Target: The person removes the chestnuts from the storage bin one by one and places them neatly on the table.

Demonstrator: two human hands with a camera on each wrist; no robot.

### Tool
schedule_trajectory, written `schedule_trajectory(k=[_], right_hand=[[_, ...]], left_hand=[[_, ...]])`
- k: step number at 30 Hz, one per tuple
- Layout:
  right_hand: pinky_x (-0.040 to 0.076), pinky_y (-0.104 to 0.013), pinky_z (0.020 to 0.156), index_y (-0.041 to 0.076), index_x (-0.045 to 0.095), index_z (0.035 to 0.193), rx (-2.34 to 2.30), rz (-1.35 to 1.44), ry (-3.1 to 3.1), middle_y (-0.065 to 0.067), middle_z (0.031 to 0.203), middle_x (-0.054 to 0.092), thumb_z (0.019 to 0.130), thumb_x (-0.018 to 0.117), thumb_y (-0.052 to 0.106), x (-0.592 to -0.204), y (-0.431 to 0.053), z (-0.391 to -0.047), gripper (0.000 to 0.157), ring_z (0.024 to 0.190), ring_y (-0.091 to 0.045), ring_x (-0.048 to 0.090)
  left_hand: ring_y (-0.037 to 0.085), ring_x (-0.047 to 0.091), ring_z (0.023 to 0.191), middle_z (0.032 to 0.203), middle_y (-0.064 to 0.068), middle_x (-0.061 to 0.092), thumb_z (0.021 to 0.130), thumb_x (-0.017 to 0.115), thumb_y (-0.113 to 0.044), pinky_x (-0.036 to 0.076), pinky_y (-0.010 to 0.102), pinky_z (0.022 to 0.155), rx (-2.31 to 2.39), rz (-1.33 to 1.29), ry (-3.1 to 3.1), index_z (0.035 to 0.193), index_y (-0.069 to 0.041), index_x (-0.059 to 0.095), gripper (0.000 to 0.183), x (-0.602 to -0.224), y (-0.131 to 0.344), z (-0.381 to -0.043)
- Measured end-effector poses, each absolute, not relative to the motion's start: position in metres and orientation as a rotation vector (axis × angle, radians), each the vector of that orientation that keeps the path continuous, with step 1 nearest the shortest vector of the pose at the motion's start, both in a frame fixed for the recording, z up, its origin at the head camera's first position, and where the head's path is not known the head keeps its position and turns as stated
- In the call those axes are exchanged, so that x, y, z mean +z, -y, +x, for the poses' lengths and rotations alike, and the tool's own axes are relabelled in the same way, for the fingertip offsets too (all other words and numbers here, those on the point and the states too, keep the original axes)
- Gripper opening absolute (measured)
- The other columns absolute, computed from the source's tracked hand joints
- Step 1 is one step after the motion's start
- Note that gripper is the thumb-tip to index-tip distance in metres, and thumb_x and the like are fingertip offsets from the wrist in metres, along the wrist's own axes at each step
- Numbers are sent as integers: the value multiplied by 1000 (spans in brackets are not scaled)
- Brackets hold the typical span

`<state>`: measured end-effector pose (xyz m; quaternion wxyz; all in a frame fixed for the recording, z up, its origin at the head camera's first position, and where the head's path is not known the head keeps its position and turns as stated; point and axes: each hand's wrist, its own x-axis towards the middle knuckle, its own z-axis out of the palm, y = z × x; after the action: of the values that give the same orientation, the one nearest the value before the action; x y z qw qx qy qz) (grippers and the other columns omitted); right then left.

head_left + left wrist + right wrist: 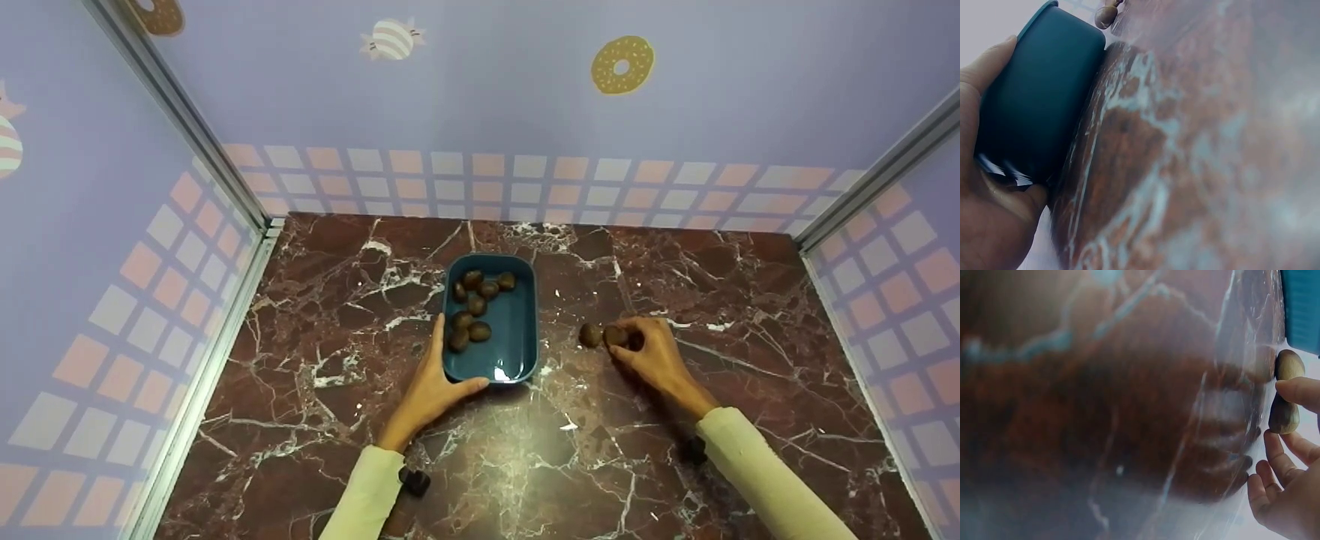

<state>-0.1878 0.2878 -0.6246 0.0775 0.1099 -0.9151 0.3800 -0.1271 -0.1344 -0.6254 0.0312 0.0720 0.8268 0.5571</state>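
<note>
In the head view my left hand [431, 386] holds the near left corner of a dark blue rectangular container [514, 322], with fingers along its left side and the thumb at its near end. Several brown, rounded chestnuts [478, 305] lie inside, mostly toward the left and far end. To the right of the container, my right hand [654, 352] pinches a chestnut [615, 336] between thumb and finger, low over the table. Another chestnut [590, 334] lies just left of it. The right wrist view shows the thumb overlapping the pair, with the other fingers [1275, 464] loosely bent.
The red-brown marbled table [337, 292] has white veins and a glossy surface. Behind it stands a lilac wall [510, 97] with sweets and checks printed on it. Metal-edged side panels [202, 420] close in the left and right.
</note>
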Motion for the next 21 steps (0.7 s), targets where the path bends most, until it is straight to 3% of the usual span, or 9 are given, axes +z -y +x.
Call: schedule_trajectory(k=[17,21], right_hand=[[44,-54,102,-6,78,116,1152,335,2725,-24,111,77,83,91,-2,-620,-293,-193,36,111,-45,64],[41,-55,105,-7,75,120,1162,322,2716,-26,117,75,85,91,0,-609,-290,-192,39,116,-45,59]], left_hand=[[37,15,168,184,14,6,86,97,-48,21,63,132,1745,229,-2500,179,-19,0,138,-626,135,-127],[38,14,168,184,14,5,86,97,-47,21,63,132,1739,229,-2499,179,-19,0,138,-627,135,-127]])
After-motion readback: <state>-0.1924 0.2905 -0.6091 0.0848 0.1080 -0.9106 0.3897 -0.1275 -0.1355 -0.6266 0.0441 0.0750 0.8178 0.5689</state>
